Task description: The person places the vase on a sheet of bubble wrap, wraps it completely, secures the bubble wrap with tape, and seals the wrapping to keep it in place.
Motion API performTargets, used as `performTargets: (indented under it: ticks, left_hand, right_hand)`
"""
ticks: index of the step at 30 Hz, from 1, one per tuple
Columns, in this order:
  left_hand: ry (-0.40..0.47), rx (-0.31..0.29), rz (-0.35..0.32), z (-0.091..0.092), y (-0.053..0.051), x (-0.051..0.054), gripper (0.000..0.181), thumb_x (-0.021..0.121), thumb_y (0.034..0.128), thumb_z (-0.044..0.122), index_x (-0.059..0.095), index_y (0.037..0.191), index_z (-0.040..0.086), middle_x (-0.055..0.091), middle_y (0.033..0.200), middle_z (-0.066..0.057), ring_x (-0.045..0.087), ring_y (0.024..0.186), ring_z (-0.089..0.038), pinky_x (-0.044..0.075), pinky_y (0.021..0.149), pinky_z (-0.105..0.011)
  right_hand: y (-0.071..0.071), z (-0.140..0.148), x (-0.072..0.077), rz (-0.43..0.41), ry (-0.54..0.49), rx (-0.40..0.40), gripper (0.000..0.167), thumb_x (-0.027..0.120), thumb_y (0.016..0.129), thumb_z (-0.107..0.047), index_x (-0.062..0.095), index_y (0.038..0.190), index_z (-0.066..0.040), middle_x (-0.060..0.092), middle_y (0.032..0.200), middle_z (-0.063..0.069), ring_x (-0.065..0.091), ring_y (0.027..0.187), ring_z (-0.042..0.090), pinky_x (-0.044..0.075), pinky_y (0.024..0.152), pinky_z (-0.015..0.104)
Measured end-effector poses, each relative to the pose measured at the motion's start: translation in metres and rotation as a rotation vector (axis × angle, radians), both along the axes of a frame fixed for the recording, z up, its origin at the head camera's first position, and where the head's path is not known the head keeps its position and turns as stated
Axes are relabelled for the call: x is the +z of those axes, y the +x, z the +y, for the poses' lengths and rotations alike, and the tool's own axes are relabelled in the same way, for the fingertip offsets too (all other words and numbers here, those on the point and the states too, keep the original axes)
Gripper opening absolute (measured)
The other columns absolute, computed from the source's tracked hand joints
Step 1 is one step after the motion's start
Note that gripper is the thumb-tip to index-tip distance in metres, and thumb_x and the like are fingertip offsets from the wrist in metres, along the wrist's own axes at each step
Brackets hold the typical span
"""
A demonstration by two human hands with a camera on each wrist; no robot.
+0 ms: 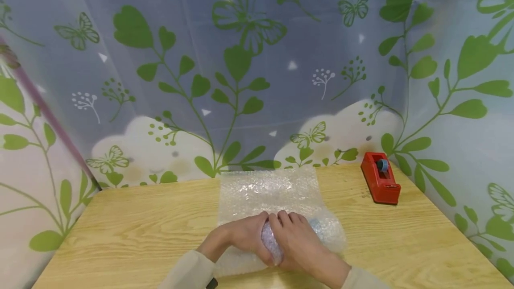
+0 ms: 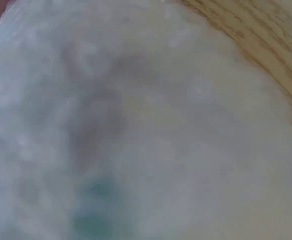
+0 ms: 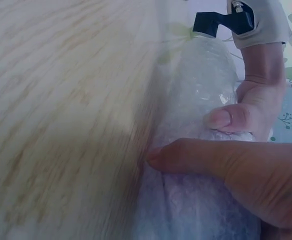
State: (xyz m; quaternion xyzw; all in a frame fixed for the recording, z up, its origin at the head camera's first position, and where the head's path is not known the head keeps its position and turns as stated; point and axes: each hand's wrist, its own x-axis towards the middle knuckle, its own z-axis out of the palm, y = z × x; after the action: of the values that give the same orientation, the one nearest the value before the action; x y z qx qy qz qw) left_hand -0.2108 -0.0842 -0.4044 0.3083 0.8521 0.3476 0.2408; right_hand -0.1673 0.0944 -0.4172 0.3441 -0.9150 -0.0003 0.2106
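Note:
A sheet of bubble wrap [image 1: 267, 191] lies flat on the wooden table, its near part rolled into a thick bundle [image 1: 271, 243]. Something pale purple shows through the layers, and bluish patches show near the right end; what is inside I cannot tell. My left hand [image 1: 248, 237] grips the roll from the left, thumb on the near side. Just to its right, my right hand [image 1: 299, 241] curls over the top of the roll. In the right wrist view both thumbs press the roll [image 3: 201, 200]. Blurred wrap [image 2: 196, 150] with teal marks fills the left wrist view.
A red tape dispenser [image 1: 379, 179] with a roll of tape stands at the table's back right. The wooden table [image 1: 140, 222] reaches back to a leaf-patterned curtain [image 1: 257, 79], which also hangs along both sides.

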Motion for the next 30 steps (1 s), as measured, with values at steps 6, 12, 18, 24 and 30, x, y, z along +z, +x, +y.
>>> performTargets:
  ticks: [6,12,18,24,30]
  left_hand:
    - [0.007,-0.025,0.025,-0.003,-0.002,-0.001,0.07,0.088,0.0589,0.027,0.049,0.115,0.012,0.053,0.098,0.006,0.055,0.086,-0.008,0.047,0.075,-0.023]
    - [-0.112,-0.028,0.176,-0.006,-0.005,0.002,0.063,0.086,0.057,0.045,0.058,0.109,0.023,0.054,0.09,0.013,0.052,0.081,-0.007,0.045,0.067,-0.023]
    - [-0.12,-0.042,0.171,-0.006,-0.006,0.004,0.057,0.084,0.0588,0.048,0.059,0.105,0.027,0.056,0.086,0.014,0.053,0.076,-0.007,0.045,0.063,-0.025]
    - [-0.321,0.005,0.385,-0.008,0.003,0.01,0.094,0.076,0.0576,0.069,0.052,0.129,0.013,0.056,0.115,0.001,0.051,0.106,-0.019,0.043,0.088,-0.041]
    - [-0.461,0.104,0.794,-0.01,0.028,0.015,0.12,0.063,0.0518,0.084,0.045,0.135,0.0,0.053,0.125,-0.014,0.047,0.117,-0.031,0.042,0.092,-0.047]
  right_hand:
    - [0.0,-0.002,0.008,-0.082,0.06,-0.006,0.09,0.08,0.059,-0.056,0.047,0.123,-0.002,0.055,0.096,0.01,0.057,0.082,0.027,0.049,0.069,0.04]
    - [-0.005,-0.005,0.018,-0.169,0.087,0.02,0.086,0.078,0.062,-0.054,0.046,0.124,-0.003,0.055,0.094,0.008,0.056,0.079,0.025,0.048,0.068,0.038]
    - [-0.008,-0.004,0.023,-0.186,0.115,0.051,0.082,0.076,0.065,-0.054,0.048,0.122,-0.003,0.055,0.093,0.007,0.056,0.077,0.025,0.049,0.069,0.038]
    - [-0.004,-0.005,0.026,-0.218,0.143,0.029,0.081,0.077,0.062,-0.054,0.047,0.119,-0.005,0.054,0.09,0.006,0.057,0.076,0.025,0.049,0.068,0.038]
    - [-0.006,-0.008,0.031,-0.295,0.196,0.006,0.08,0.078,0.062,-0.055,0.047,0.117,-0.007,0.052,0.09,0.005,0.056,0.075,0.024,0.049,0.067,0.037]
